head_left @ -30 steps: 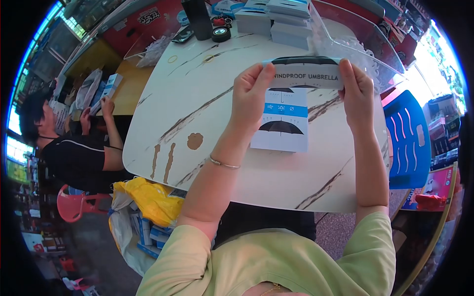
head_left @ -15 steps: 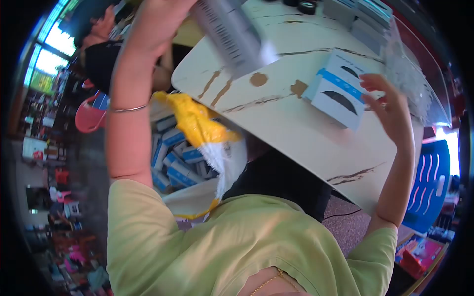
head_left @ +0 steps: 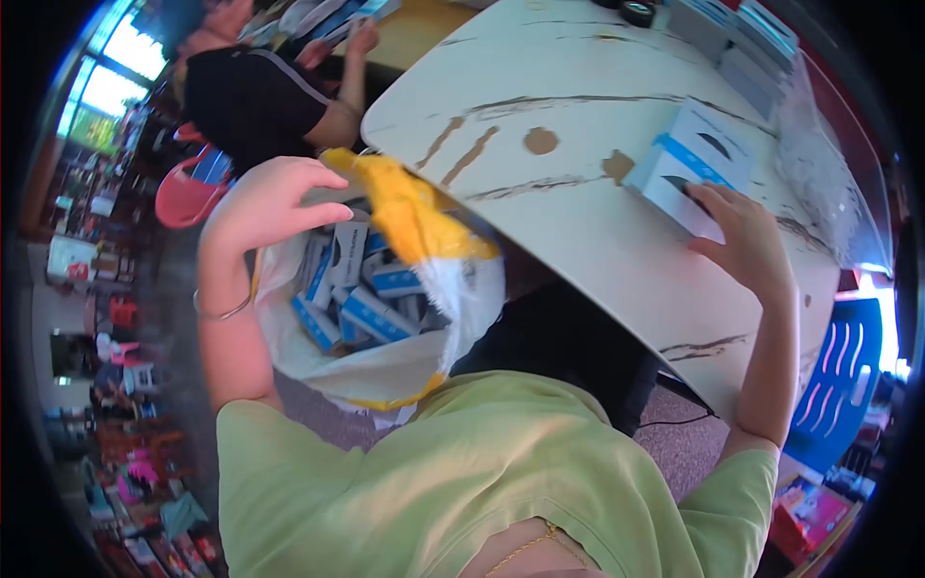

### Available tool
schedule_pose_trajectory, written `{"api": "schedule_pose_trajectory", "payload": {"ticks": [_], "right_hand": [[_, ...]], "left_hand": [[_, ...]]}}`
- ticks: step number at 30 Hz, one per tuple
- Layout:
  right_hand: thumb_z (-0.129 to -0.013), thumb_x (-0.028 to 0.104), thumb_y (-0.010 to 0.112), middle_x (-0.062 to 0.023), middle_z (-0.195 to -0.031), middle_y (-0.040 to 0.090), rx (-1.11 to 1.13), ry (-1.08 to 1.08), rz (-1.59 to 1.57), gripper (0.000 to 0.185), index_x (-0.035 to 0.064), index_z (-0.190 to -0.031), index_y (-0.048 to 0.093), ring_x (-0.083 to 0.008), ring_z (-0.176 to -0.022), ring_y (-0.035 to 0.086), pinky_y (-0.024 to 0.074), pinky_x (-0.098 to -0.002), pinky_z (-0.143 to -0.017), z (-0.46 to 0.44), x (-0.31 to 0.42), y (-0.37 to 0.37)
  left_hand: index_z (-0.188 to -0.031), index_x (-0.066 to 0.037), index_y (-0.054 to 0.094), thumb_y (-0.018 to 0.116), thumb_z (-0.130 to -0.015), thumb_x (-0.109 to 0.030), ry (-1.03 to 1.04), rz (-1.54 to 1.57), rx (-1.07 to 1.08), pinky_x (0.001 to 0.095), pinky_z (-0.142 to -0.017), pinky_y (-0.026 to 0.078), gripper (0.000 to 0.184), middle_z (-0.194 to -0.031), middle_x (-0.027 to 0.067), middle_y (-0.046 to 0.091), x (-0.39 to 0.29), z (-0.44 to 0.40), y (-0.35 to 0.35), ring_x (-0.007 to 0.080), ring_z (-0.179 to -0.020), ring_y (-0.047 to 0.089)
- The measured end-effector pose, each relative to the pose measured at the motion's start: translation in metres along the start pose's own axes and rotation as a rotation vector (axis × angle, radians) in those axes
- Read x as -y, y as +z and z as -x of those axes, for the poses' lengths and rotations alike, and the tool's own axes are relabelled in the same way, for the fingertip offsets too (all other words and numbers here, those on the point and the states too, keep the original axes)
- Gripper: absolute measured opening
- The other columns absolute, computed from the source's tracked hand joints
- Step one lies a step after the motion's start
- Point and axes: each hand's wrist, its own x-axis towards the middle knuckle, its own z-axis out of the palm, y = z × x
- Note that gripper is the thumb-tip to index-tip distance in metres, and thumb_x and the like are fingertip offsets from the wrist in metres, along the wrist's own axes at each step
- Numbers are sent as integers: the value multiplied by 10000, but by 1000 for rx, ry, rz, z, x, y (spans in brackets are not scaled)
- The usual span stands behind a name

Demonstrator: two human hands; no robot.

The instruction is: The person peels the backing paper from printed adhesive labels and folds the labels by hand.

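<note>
While the right hand (head_left: 747, 236) covers its near right corner, the white box (head_left: 699, 154) with a blue band shows most of its top face. Because the fingers hide the lower picture partly, and the print is too small to read, I cannot say whether it is one box or several in a pile. It lies on the table (head_left: 578, 231), toward the right edge and away from the near edge. The box is under the right fingertips, and the thumb stands apart at its near side; whether they pinch it, I cannot tell.

The left hand (head_left: 275, 202) is well apart from this box, beyond the near edge. Its thumb and fingers are spread, above the open bag (head_left: 477, 299) (white, with a yellow rim). Inside, small boxes (head_left: 379, 316) lie in disorder, and the hand and rim hide some of them.

Along the right edge of the table is a clear bin (head_left: 867, 202), whose contents are blurred. Stacked boxes (head_left: 752, 72) stand near the far right corner, while a black round object (head_left: 638, 13) is cut off above. Past the left corner sits another person (head_left: 251, 101), whose head is partly cut off.
</note>
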Motion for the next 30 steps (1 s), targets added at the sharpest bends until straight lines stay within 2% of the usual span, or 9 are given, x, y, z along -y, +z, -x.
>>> {"api": "schedule_pose_trajectory", "payload": {"ticks": [3,6,9,14,16,19,23,25,30], "right_hand": [[-703,149,624,-141,-1042,576,-17,-66,-121,362,59,-1049,570,-328,-875,559,444,-389,-752,0,-7,-7],[-762,123,535,-130,-817,619,-155,-60,-148,188,63,-919,618,-322,-744,573,455,-389,-664,-2,-8,-4],[-728,124,554,-107,-670,602,-54,63,-100,101,94,-772,639,-313,-619,556,443,-381,-597,-4,-9,-9],[-708,147,629,-88,-681,606,33,93,-300,88,58,-704,627,-254,-608,567,438,-316,-577,-1,-18,-17],[-727,131,595,-122,-629,564,-46,56,-459,85,60,-762,627,-231,-559,549,428,-315,-550,-2,-26,-22],[-801,92,556,-106,-630,513,-568,344,-476,78,36,-854,543,-103,-545,467,402,-248,-535,0,-40,-31],[-860,92,522,-67,-836,591,-1122,358,-789,230,25,-1061,431,-88,-670,538,434,-207,-573,0,-68,-39],[-859,88,523,-84,-943,582,-1160,416,-901,312,13,-1129,384,-116,-754,572,460,-208,-616,-3,-63,-44],[-849,100,537,-119,-969,579,-941,404,-1193,444,0,-1228,328,-135,-827,573,482,-238,-681,-6,-56,-38]], "left_hand": [[-1030,10,580,622,-733,-79,326,219,-86,249,-702,454,313,-895,88,616,-42,-37,-26,166,-802,595],[-1027,12,583,594,-727,-21,478,340,-86,235,-722,452,302,-848,81,623,-88,-84,-41,132,-792,589],[-978,12,596,612,-788,-102,714,378,-200,219,-721,449,222,-810,58,630,-129,-147,-42,105,-759,592],[-961,-15,612,574,-845,-231,837,1062,-254,237,-757,476,248,-851,62,632,-175,-251,-15,116,-782,606],[-957,-9,593,546,-857,-296,849,1404,-104,259,-778,480,308,-861,81,621,-186,-255,-3,143,-811,607],[-881,-5,565,529,-837,-428,1231,1504,309,246,-603,444,426,-841,152,598,-187,-264,35,166,-716,577],[-877,-11,567,578,-801,-438,1100,1270,506,218,-566,442,434,-840,111,614,-183,-264,59,141,-720,585],[-987,-9,547,586,-780,-469,775,1337,359,221,-597,467,507,-901,116,612,-185,-265,67,144,-771,598],[-1218,-48,421,559,-754,-524,751,1602,116,247,-660,508,679,-1070,144,564,-192,-276,82,192,-855,605]]}}
